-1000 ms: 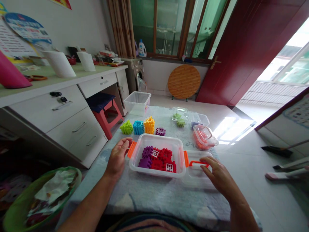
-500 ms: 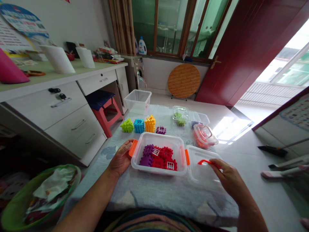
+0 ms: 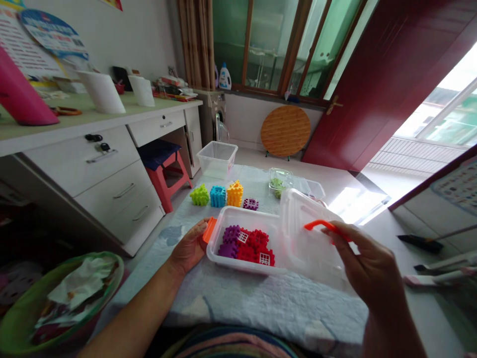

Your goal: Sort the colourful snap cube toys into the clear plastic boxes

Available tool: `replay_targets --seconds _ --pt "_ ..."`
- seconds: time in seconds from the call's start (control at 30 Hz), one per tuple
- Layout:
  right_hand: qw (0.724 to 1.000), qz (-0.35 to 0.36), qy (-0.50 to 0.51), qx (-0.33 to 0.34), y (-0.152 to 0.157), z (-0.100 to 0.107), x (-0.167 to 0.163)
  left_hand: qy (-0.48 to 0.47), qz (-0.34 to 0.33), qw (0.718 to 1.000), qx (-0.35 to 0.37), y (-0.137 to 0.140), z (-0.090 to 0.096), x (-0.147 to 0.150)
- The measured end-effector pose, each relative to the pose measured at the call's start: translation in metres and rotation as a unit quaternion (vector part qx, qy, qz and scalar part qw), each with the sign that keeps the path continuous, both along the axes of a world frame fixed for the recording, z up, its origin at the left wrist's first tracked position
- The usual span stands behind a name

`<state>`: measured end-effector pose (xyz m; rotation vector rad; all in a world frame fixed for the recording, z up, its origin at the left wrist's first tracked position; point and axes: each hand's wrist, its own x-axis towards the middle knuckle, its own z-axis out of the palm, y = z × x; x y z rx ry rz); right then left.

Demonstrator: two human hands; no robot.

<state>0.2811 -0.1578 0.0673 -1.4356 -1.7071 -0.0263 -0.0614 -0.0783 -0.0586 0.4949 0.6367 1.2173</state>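
A clear plastic box (image 3: 244, 213) stands on the cloth-covered table, holding purple blocks (image 3: 228, 241) and red blocks (image 3: 255, 246), some with white window grids. My left hand (image 3: 192, 244) grips the orange latch (image 3: 210, 230) on the box's left side. In my right hand (image 3: 367, 258) is the orange handle (image 3: 316, 223) of the clear lid (image 3: 298, 238), which tilts in the air over the box's right end and hides its right latch. Behind the box sit a green block house (image 3: 200, 195), a blue block cube (image 3: 218, 196), a yellow block tower (image 3: 235, 193) and a purple window block (image 3: 251, 204).
An open clear bin (image 3: 217, 158) stands at the table's far left. Small lidded containers (image 3: 280, 182) are at the far right, one partly behind the lid. Left of the table are a red stool (image 3: 164, 169), a desk (image 3: 108, 171) and a green waste basket (image 3: 112, 263).
My right hand has raised the lid by its handle from the table and tilted it toward the box's right end. My left hand stays on the latch. The view has shifted slightly.
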Motion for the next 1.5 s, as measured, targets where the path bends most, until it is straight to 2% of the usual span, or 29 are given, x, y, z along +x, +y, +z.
replay_targets --seconds 0.07,0.17,0.37,0.5,0.73,0.93,1.07,1.13,1.2,1.27,1.33,1.4,1.43,1.5 --pt "0.998 0.057 -0.035 -0.005 0.015 0.004 -0.023 0.001 -0.004 1.0 -0.002 0.0 -0.002 -0.001" --pt "0.991 0.105 -0.08 -0.012 0.036 0.001 -0.055 -0.002 -0.015 1.0 0.002 0.001 -0.003 -0.002" --pt "0.976 0.11 -0.171 -0.08 0.058 -0.02 -0.099 -0.001 -0.035 0.999 0.014 0.001 -0.003 -0.002" --pt "0.967 0.12 -0.202 -0.101 0.059 -0.028 -0.109 -0.001 -0.039 0.999 0.012 0.001 -0.004 -0.003" --pt "0.955 0.114 -0.233 -0.143 0.056 -0.025 -0.115 -0.003 -0.044 0.999 0.027 -0.002 -0.001 -0.003" --pt "0.956 0.115 -0.226 -0.145 0.057 -0.03 -0.12 0.009 -0.039 0.998 0.054 -0.004 0.003 0.001" --pt "0.961 0.138 -0.162 -0.175 0.054 -0.029 -0.114 0.046 -0.022 0.995 0.087 -0.009 0.003 0.001" --pt "0.965 0.159 -0.102 -0.184 0.052 -0.028 -0.102 0.071 -0.007 0.991 0.111 -0.012 0.003 0.002" --pt "0.974 0.152 -0.024 -0.166 0.051 -0.032 -0.084 0.096 0.015 0.986 0.134 -0.017 0.004 0.004" --pt "0.987 0.082 0.059 -0.127 0.049 -0.041 -0.063 0.126 0.042 0.98 0.148 -0.024 0.005 0.006" --pt "0.983 0.006 0.147 -0.107 0.045 -0.056 -0.045 0.164 0.061 0.973 0.15 -0.03 0.007 0.01" --pt "0.956 -0.019 0.259 -0.134 0.036 -0.073 -0.036 0.207 0.066 0.966 0.138 -0.035 0.009 0.013" --pt "0.932 -0.01 0.323 -0.165 0.031 -0.081 -0.036 0.226 0.066 0.964 0.127 -0.037 0.011 0.015" --pt "0.864 0.023 0.446 -0.233 0.019 -0.095 -0.043 0.254 0.068 0.96 0.101 -0.039 0.015 0.02"
